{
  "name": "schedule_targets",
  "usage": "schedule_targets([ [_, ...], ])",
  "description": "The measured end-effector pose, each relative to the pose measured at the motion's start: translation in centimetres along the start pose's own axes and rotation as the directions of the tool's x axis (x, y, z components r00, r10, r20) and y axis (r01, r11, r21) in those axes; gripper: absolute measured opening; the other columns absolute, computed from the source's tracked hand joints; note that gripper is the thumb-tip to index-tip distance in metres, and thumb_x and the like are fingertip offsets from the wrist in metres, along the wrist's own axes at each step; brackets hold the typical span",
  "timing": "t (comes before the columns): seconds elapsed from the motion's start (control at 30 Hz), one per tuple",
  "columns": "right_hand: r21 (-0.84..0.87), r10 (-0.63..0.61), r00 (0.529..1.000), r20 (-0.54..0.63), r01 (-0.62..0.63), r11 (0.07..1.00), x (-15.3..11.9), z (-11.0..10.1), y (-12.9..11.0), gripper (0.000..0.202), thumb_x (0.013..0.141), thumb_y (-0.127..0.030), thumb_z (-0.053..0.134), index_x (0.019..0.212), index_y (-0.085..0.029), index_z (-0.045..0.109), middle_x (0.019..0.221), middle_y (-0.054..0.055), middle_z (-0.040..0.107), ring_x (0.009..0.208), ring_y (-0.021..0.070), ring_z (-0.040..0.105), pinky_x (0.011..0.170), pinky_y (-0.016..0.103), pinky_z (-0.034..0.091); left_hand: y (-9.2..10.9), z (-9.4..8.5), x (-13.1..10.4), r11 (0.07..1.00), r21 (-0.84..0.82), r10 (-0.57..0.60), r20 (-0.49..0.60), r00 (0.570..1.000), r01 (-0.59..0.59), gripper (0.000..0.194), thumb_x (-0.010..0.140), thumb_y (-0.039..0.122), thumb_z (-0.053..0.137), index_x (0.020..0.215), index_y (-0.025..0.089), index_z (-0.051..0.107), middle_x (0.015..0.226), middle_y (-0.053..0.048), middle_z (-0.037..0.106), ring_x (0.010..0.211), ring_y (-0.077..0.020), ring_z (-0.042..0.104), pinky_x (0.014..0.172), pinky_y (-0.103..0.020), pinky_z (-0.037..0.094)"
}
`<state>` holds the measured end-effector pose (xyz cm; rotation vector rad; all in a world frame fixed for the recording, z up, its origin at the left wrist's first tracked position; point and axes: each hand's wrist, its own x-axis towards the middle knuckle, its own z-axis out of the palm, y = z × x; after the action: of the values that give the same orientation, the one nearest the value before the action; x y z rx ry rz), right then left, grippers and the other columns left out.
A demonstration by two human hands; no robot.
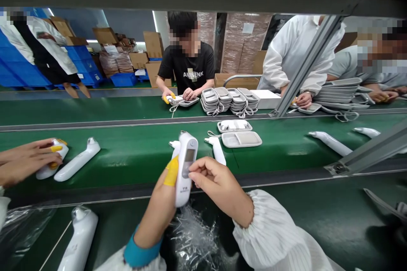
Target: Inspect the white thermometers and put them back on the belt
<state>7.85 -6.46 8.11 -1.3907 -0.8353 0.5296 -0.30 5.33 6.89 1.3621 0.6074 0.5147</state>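
My left hand, its thumb in a yellow finger cot, is wrapped around a white ear thermometer held upright, with the grey screen side toward me. My right hand has thumb and forefinger pinched together against the thermometer's front, just below the screen. Whatever may be between those fingertips is too small to make out. Below my hands lies a heap of crumpled clear plastic film. Behind the held thermometer, another white thermometer rests on the green conveyor belt; part of one more shows at its left.
An open grey case lies on the belt. A co-worker's hands touch a thermometer at left. Another thermometer lies at lower left. Metal struts cross the right side. Stacked cases and several co-workers are across the belt.
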Motion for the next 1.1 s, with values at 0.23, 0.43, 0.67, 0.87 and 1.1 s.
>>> schedule_targets([
  [0.23,0.074,0.114,0.993,0.042,-0.117,0.990,-0.8,-0.4,-1.5,0.021,0.078,-0.029,0.069,0.077,-0.020,0.050,0.071,-0.004,0.056,0.066,0.0114,0.055,0.062,0.026,0.047,-0.8,0.4,-2.5,0.998,-0.056,0.002,0.036,0.999,0.000,0.048,0.086,0.049,0.059,0.129,0.028,0.058,0.121,-0.003,0.065,0.111,-0.0246,0.056,0.095,-0.034,0.043],
  [0.43,0.042,0.137,0.986,0.091,-0.141,0.989,-0.4,-0.9,-1.6,0.023,0.078,-0.029,0.069,0.076,-0.021,0.047,0.068,-0.004,0.056,0.066,0.0123,0.056,0.064,0.027,0.046,-0.8,0.4,-2.6,0.998,0.041,0.051,0.023,0.998,-0.051,0.045,0.089,0.048,0.055,0.129,0.029,0.058,0.128,-0.003,0.061,0.123,-0.0270,0.050,0.107,-0.040,0.035],
  [0.67,0.059,0.148,0.981,0.125,-0.156,0.986,-0.3,-0.8,-1.5,0.022,0.078,-0.028,0.068,0.077,-0.020,0.048,0.067,-0.005,0.054,0.064,0.0106,0.054,0.063,0.025,0.044,-0.9,0.6,-2.9,0.998,0.022,0.055,-0.033,0.998,-0.054,0.054,0.085,0.053,0.057,0.130,0.022,0.058,0.129,-0.008,0.062,0.121,-0.0292,0.053,0.104,-0.041,0.040],
  [0.87,0.019,0.129,0.989,0.079,-0.130,0.991,0.0,-0.8,-0.9,0.030,0.075,-0.032,0.073,0.076,-0.020,0.046,0.066,-0.006,0.053,0.063,0.0103,0.053,0.060,0.024,0.042,-1.4,0.3,-2.7,0.996,0.047,0.072,-0.013,0.997,-0.072,0.049,0.089,0.052,0.053,0.131,0.027,0.056,0.136,-0.004,0.057,0.129,-0.0259,0.047,0.112,-0.039,0.029],
  [1.1,-0.191,-0.007,0.995,0.103,0.027,0.981,-0.6,-0.3,-1.4,0.006,0.088,-0.022,0.052,0.082,-0.020,0.051,0.079,-0.001,0.059,0.075,0.0130,0.059,0.071,0.026,0.047,-0.1,0.6,-2.8,0.991,0.109,0.089,-0.097,0.991,-0.078,0.051,0.088,0.056,0.051,0.131,0.028,0.056,0.135,-0.006,0.058,0.129,-0.0278,0.047,0.110,-0.040,0.033],
])
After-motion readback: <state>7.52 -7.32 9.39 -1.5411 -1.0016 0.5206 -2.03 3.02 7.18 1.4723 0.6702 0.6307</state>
